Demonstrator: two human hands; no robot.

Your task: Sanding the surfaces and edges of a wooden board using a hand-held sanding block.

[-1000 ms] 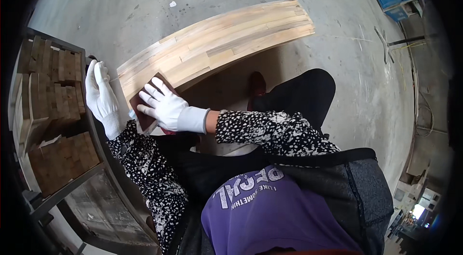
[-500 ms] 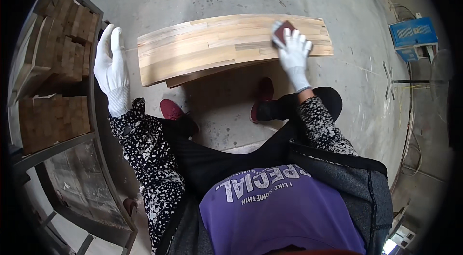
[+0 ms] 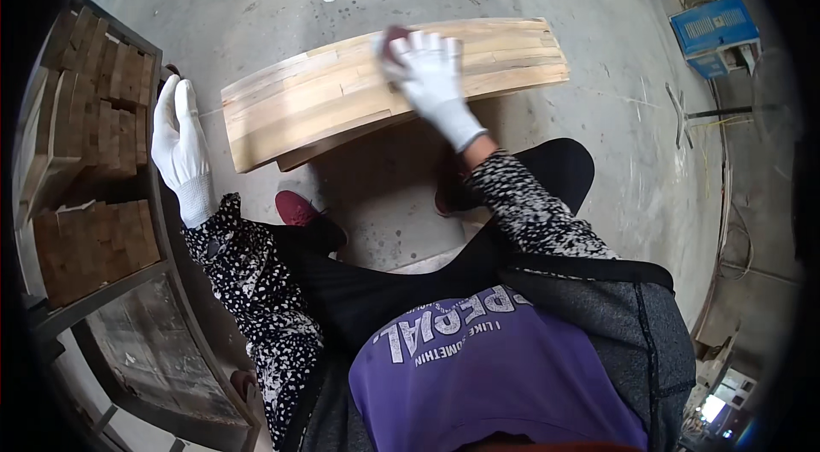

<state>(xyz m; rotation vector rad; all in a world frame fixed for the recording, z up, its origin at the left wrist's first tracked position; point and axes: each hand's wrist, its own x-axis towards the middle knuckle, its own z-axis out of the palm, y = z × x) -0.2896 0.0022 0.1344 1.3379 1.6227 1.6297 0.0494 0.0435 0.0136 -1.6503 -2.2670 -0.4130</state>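
A long board of glued wooden strips (image 3: 307,97) lies across in front of me, raised above the floor, with another wooden piece partly showing under its near edge. My right hand (image 3: 430,80), in a white knitted glove, is closed over a dark red sanding block (image 3: 395,44) pressed to the board's top near the middle. Fingers and motion blur hide part of the block. Off the board's left end, my left hand (image 3: 181,140), also gloved in white, is held up beside a metal rack, its fingers stretched out and holding nothing.
The dark metal rack (image 3: 192,324) on the left bears stacks of wooden pieces (image 3: 98,251). At the right stand a blue box (image 3: 716,29) and a thin metal stand (image 3: 681,114), with loose cables near the wall. My red shoes (image 3: 296,208) are on the concrete floor below the board.
My right hand has slid the sanding block leftward along the board, from near its right end to about the middle. The left hand stays raised, fingers straight. The whole view has shifted slightly.
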